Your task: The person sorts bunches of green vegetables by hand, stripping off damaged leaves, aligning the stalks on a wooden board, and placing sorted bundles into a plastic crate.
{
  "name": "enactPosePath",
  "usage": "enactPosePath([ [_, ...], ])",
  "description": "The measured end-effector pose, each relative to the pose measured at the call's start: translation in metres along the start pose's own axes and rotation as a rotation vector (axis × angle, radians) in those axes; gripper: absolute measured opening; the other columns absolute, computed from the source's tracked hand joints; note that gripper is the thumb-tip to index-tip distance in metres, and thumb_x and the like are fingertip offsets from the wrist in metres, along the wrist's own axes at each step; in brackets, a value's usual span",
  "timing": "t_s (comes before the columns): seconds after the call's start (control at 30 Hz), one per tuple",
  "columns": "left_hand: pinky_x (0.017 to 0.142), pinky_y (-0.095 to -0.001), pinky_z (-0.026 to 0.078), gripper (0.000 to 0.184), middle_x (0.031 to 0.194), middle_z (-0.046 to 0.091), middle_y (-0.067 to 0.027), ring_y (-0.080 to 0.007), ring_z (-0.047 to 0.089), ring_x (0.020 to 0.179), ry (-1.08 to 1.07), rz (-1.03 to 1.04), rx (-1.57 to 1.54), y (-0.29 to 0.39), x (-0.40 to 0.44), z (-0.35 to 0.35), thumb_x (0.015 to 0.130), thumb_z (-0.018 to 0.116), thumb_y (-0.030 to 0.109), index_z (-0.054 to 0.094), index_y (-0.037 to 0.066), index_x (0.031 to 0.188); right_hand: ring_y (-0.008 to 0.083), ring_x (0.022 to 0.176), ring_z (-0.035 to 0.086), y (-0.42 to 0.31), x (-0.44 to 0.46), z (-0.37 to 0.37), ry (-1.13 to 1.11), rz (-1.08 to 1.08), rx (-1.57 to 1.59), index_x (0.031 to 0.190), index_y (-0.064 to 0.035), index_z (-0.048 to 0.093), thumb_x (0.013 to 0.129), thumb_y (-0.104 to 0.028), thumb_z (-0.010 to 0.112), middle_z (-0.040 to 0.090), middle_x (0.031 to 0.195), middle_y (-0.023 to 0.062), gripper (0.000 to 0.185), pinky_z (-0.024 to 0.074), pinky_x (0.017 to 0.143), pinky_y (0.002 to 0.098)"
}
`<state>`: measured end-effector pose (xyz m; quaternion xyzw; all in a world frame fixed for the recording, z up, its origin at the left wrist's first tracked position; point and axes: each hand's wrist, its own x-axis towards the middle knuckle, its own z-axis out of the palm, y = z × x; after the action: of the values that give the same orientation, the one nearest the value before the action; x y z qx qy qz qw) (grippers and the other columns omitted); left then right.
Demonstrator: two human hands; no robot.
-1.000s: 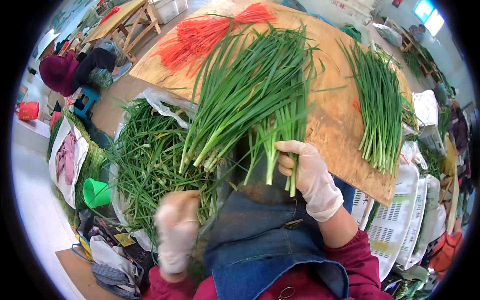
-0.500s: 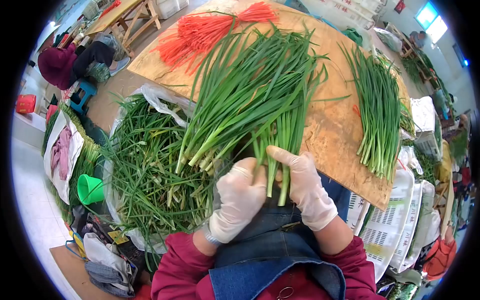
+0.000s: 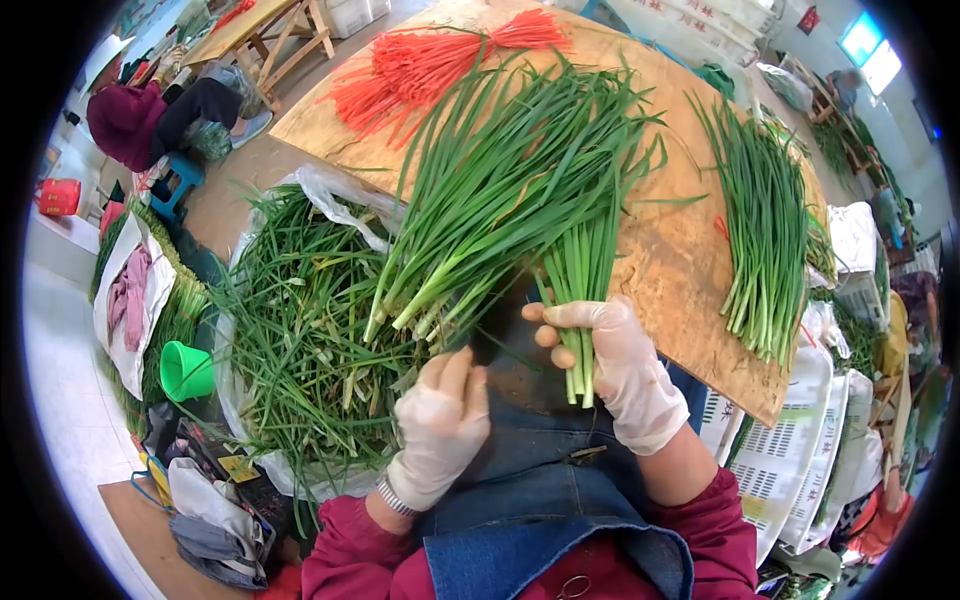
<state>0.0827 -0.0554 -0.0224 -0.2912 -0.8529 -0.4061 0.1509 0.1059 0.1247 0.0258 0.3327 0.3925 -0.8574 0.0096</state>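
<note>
My gloved right hand (image 3: 632,375) is closed around a small bunch of garlic chives (image 3: 578,340), their pale stem ends pointing down toward my apron. My gloved left hand (image 3: 440,425) is apart from that bunch, beside the trimmings, with its fingers pinched together. Thin green strands show by its fingertips, but whether they are held is unclear. A large loose heap of garlic chives (image 3: 520,200) lies on the wooden board (image 3: 665,270) just beyond both hands. A neat bundle of garlic chives (image 3: 755,240) lies on the board's right side.
Red ties (image 3: 410,75) lie at the board's far edge. A plastic-lined heap of trimmings (image 3: 310,340) stands at left, beside a green bucket (image 3: 186,371). White crates (image 3: 785,460) are stacked at right. A seated person (image 3: 135,120) is at far left.
My left hand has moved off the stems, left and down toward the trimmings. My right hand still holds its bunch, slightly further right. The view has shifted a little.
</note>
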Motion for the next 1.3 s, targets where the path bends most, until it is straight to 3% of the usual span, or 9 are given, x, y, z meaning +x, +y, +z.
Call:
enactPosePath([
  [0.17, 0.062, -0.0419, 0.048, 0.028, 0.081, 0.063, -0.0167, -0.0369, 0.062, 0.072, -0.307, -0.343, 0.292, -0.013, 0.028, 0.033, 0.080, 0.062, 0.022, 0.061, 0.001, 0.099, 0.0104, 0.049, 0.051, -0.039, -0.026, 0.017, -0.234, -0.098, 0.219, 0.094, 0.0070, 0.055, 0.080, 0.001, 0.056, 0.062, 0.080, 0.0163, 0.016, 0.0365, 0.037, 0.0201],
  [0.4, 0.049, -0.0303, 0.045, 0.012, 0.069, 0.063, -0.0145, -0.0222, 0.060, 0.055, -0.120, 0.031, 0.035, -0.027, 0.008, -0.052, 0.081, 0.061, 0.006, 0.063, -0.001, 0.091, 0.0156, 0.061, 0.057, -0.031, 0.009, 0.001, -0.105, -0.064, 0.158, 0.092, 0.0107, 0.055, 0.083, -0.004, 0.055, 0.061, 0.083, 0.0169, 0.017, 0.0404, 0.040, 0.0209],
  [0.47, 0.034, -0.0260, 0.031, 0.016, 0.057, 0.058, -0.0066, -0.0133, 0.048, 0.041, -0.084, -0.331, 0.375, -0.050, 0.002, -0.105, 0.088, 0.054, 0.012, 0.064, 0.003, 0.096, 0.0161, 0.063, 0.058, -0.019, 0.020, -0.009, -0.046, 0.030, 0.136, 0.092, 0.0110, 0.055, 0.083, -0.005, 0.055, 0.060, 0.083, 0.0166, 0.018, 0.0412, 0.041, 0.0214],
  [0.5, 0.041, -0.0265, 0.039, 0.020, 0.061, 0.057, -0.0086, -0.0143, 0.052, 0.047, -0.148, -0.544, 0.675, -0.059, 0.003, -0.125, 0.088, 0.053, 0.015, 0.061, 0.000, 0.097, 0.0161, 0.064, 0.059, -0.016, 0.020, -0.011, -0.051, 0.036, 0.132, 0.093, 0.0114, 0.056, 0.084, -0.006, 0.055, 0.061, 0.083, 0.0161, 0.020, 0.0417, 0.042, 0.0215],
  [0.6, 0.052, -0.0358, 0.047, 0.019, 0.076, 0.060, -0.0129, -0.0270, 0.059, 0.063, 0.020, -0.407, 1.128, -0.094, -0.013, -0.137, 0.081, 0.061, 0.013, 0.060, 0.000, 0.094, 0.0161, 0.062, 0.058, -0.017, 0.013, -0.004, -0.067, 0.007, 0.146, 0.093, 0.0115, 0.056, 0.084, -0.007, 0.055, 0.061, 0.080, 0.0150, 0.021, 0.0416, 0.043, 0.0211],
  [0.8, 0.065, -0.0345, 0.046, 0.044, 0.097, 0.053, -0.0122, -0.0238, 0.056, 0.080, -0.197, 0.333, 0.446, 0.007, 0.021, -0.037, 0.071, 0.068, 0.014, 0.054, 0.001, 0.111, 0.0148, 0.057, 0.055, -0.024, 0.004, 0.003, -0.102, 0.010, 0.111, 0.088, 0.0103, 0.059, 0.083, -0.009, 0.057, 0.059, 0.070, 0.0123, 0.020, 0.0416, 0.042, 0.0209],
  [1.07, 0.054, -0.0335, 0.043, 0.031, 0.074, 0.051, -0.0084, -0.0244, 0.051, 0.064, -0.049, 0.524, 0.605, -0.047, 0.101, 0.025, 0.069, 0.057, 0.004, 0.056, 0.000, 0.100, 0.0149, 0.055, 0.055, -0.048, -0.017, 0.018, -0.105, -0.096, 0.198, 0.086, 0.0092, 0.057, 0.082, -0.006, 0.056, 0.059, 0.072, 0.0135, 0.016, 0.0417, 0.040, 0.0209],
  [1.17, 0.053, -0.0266, 0.044, 0.011, 0.072, 0.059, -0.0077, -0.0148, 0.057, 0.063, 0.060, 0.058, -0.184, -0.044, 0.130, 0.003, 0.084, 0.058, 0.005, 0.061, -0.001, 0.092, 0.0155, 0.055, 0.056, -0.066, -0.032, 0.016, -0.208, -0.202, 0.278, 0.091, 0.0090, 0.054, 0.082, -0.005, 0.055, 0.060, 0.078, 0.0162, 0.016, 0.0431, 0.038, 0.0209],
  [1.3, 0.039, -0.0195, 0.034, 0.017, 0.060, 0.055, -0.0018, -0.0075, 0.047, 0.044, -0.369, -0.610, -0.831, -0.025, 0.145, -0.030, 0.084, 0.058, 0.012, 0.061, -0.003, 0.088, 0.0151, 0.055, 0.057, -0.064, -0.032, 0.016, -0.077, -0.246, 0.272, 0.091, 0.0083, 0.055, 0.082, -0.003, 0.055, 0.060, 0.077, 0.0157, 0.015, 0.0442, 0.040, 0.0211],
])
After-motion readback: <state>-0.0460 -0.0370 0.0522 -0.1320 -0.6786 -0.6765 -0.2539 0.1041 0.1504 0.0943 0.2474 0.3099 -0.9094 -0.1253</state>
